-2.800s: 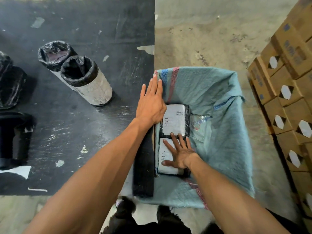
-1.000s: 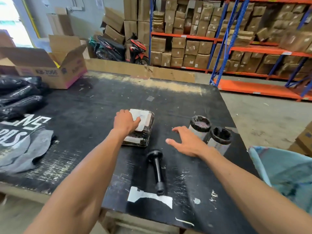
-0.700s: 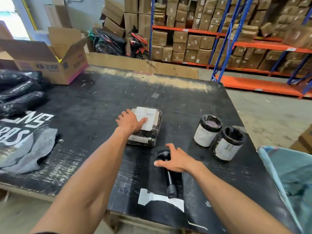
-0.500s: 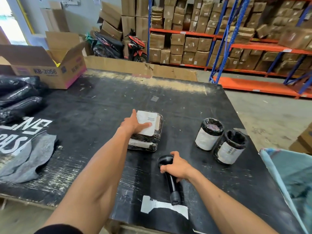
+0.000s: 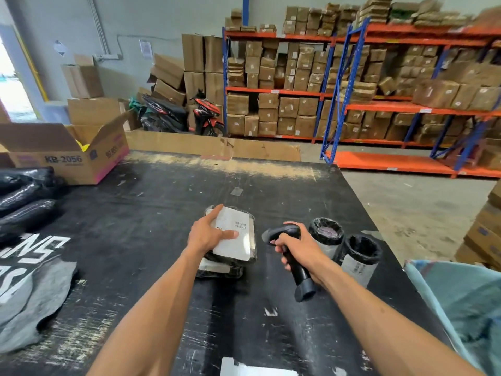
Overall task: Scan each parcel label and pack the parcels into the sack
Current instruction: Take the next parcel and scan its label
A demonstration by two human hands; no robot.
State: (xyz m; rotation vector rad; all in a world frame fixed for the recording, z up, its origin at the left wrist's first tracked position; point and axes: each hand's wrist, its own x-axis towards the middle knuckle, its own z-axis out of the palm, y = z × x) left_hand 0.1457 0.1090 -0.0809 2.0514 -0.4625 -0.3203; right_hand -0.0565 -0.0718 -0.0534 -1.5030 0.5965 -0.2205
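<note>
A flat parcel [image 5: 238,237] in dark wrap with a white label lies on top of a second like parcel [image 5: 217,270] in the middle of the black table [image 5: 151,213]. My left hand [image 5: 207,234] grips the top parcel at its left side, thumb across the label, and tilts it up. My right hand [image 5: 296,246] holds a black barcode scanner [image 5: 292,256] by its handle, lifted off the table, head aimed left at the label. Two cylindrical parcels [image 5: 326,237] [image 5: 359,256] with black-wrapped tops stand just right of the scanner. The blue woven sack [image 5: 458,299] hangs open at the table's right edge.
Black-wrapped long parcels [image 5: 24,196] and a grey cloth [image 5: 29,302] lie at the left. An open cardboard box [image 5: 67,150] sits at the far left corner. Racks of cartons [image 5: 352,85], parked motorbikes [image 5: 179,115] and stacked boxes [image 5: 485,229] on the right surround the table.
I turned from the sack to the table. My right hand took the scanner off the table and raised it. My left hand gripped the top parcel and tilted it toward the scanner.
</note>
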